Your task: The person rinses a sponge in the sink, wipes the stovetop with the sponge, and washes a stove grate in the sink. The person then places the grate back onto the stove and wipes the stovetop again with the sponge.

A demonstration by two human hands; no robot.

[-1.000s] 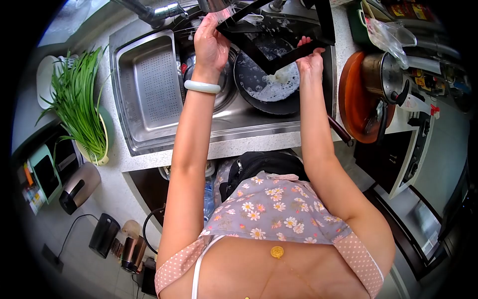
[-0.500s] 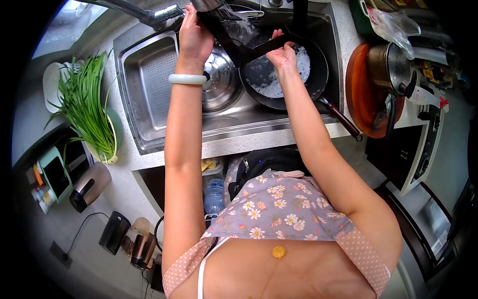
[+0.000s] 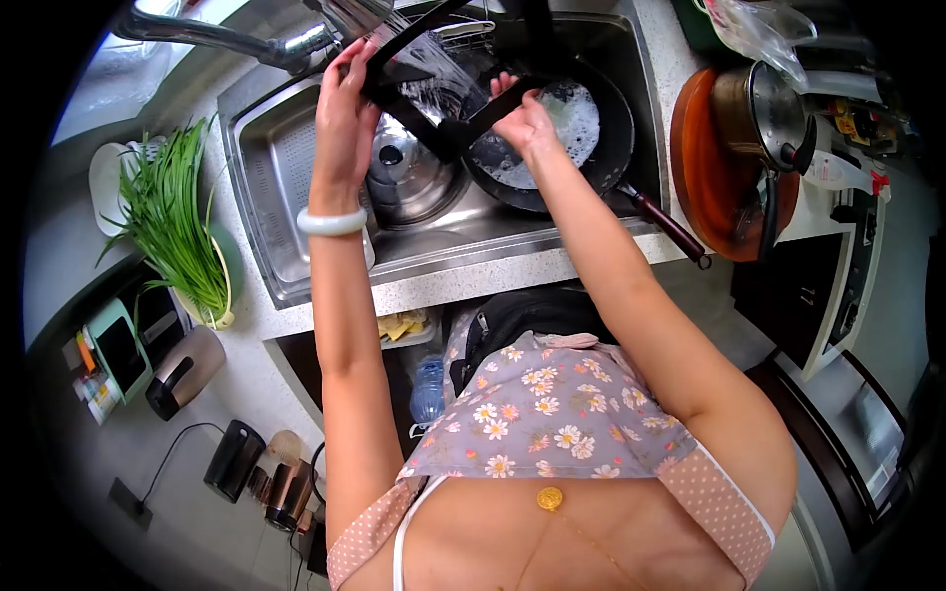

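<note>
Here, left hand (image 3: 345, 126) and right hand (image 3: 524, 123) grip a black frame (image 3: 449, 142) over the sink (image 3: 463, 232)

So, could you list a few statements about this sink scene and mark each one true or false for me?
1. The left hand and right hand both hold the black frame. True.
2. The pale bangle is on the right wrist. False: the bangle is on the left wrist.
3. Foam lies in the frying pan. True.
4. The faucet is shut off. False: water streams from it.
5. The green leaves are right of the sink. False: the leaves are left of the sink.
</note>
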